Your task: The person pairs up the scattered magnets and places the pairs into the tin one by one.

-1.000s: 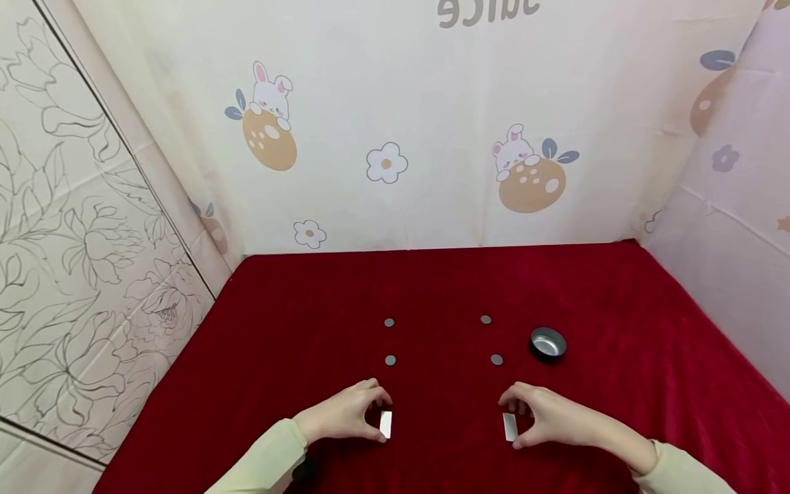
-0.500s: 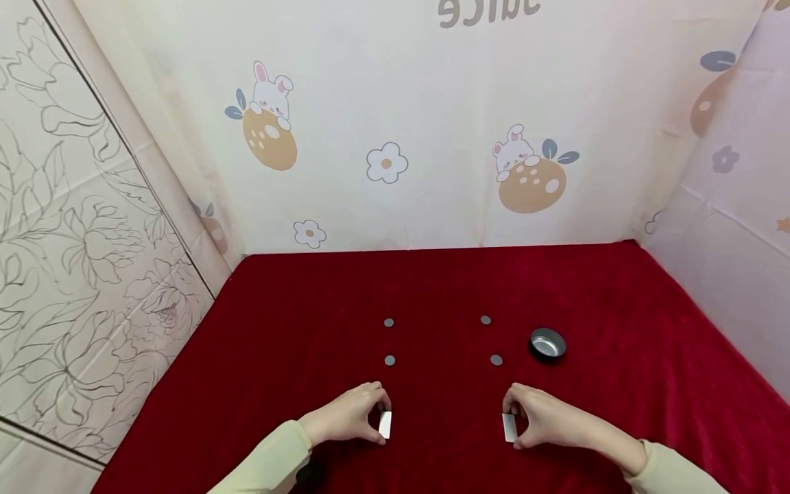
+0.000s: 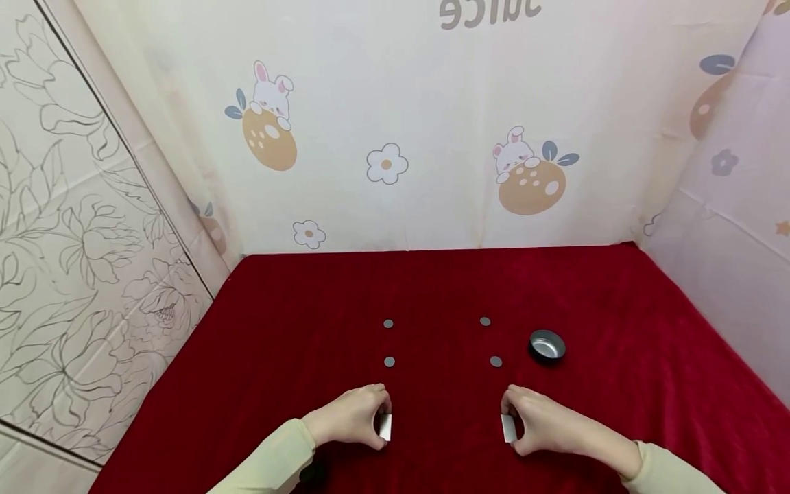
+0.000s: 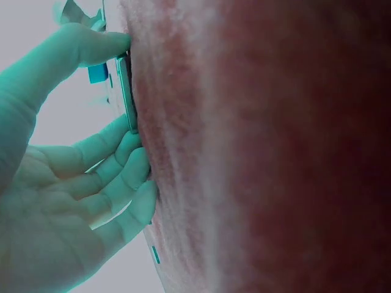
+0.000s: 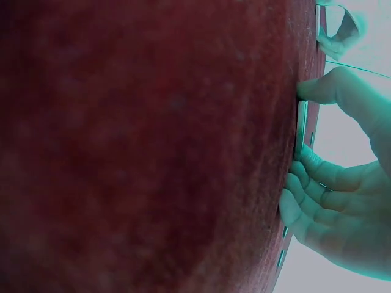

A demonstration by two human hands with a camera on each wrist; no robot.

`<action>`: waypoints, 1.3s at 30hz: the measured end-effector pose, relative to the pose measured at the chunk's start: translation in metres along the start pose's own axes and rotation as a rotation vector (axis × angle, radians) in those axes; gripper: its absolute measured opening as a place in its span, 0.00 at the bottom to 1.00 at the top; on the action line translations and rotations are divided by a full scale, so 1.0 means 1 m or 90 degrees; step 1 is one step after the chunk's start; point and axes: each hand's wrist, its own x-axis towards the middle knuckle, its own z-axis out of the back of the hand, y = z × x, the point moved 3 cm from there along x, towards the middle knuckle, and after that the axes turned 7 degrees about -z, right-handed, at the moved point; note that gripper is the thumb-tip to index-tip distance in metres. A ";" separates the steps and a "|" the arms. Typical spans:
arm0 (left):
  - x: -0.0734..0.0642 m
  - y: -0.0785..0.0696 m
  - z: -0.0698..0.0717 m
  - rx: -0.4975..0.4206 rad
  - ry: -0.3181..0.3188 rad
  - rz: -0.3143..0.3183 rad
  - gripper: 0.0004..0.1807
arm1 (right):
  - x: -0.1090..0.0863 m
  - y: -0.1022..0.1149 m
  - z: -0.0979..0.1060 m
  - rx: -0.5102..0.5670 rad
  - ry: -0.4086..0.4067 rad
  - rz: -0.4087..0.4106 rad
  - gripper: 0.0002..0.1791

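Note:
My left hand [image 3: 353, 416] pinches a thin, shiny rectangular plate [image 3: 385, 427] between thumb and fingers on the red cloth. In the left wrist view, the thumb is at one end of that plate [image 4: 127, 94] and the fingertips are at the other. Mirroring it, my right hand [image 3: 543, 422] pinches a similar plate [image 3: 509, 429]; the right wrist view shows this plate [image 5: 300, 130] lying flat and low between thumb and index finger. Beyond the left hand lie two grey discs, a nearer one [image 3: 389, 361] and a farther one [image 3: 388, 324]. Two more, near [image 3: 496, 361] and far [image 3: 485, 321], lie beyond the right hand.
A small round dark tin [image 3: 546, 346] with a silvery inside stands right of the discs. Red velvety cloth [image 3: 296, 309] covers the table. A printed curtain [image 3: 395, 103] hangs behind, with panels on both sides. Something dark [image 3: 313, 472] shows beside the left sleeve.
The right hand's fingertips have come in onto the far end of its plate. The left hand has shifted slightly right and closed round its plate. Discs and tin lie as before.

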 end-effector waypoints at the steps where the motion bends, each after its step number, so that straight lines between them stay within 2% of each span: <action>1: 0.000 0.000 0.000 -0.002 0.001 0.002 0.15 | 0.000 0.000 0.000 -0.003 -0.001 0.003 0.17; 11: 0.012 -0.006 0.001 0.035 0.015 -0.016 0.16 | 0.009 0.008 -0.001 -0.009 -0.001 0.025 0.17; 17: 0.021 -0.008 -0.001 0.039 0.008 -0.033 0.16 | 0.015 0.015 -0.003 0.000 0.010 0.029 0.16; 25: 0.030 -0.013 -0.001 0.058 0.009 -0.036 0.15 | 0.024 0.023 -0.007 -0.006 0.016 0.036 0.16; 32: 0.037 -0.018 -0.002 0.067 0.007 -0.043 0.15 | 0.033 0.028 -0.011 0.005 0.043 0.030 0.15; 39: 0.046 -0.021 -0.004 0.073 0.006 -0.053 0.15 | 0.040 0.034 -0.014 -0.004 0.031 0.036 0.15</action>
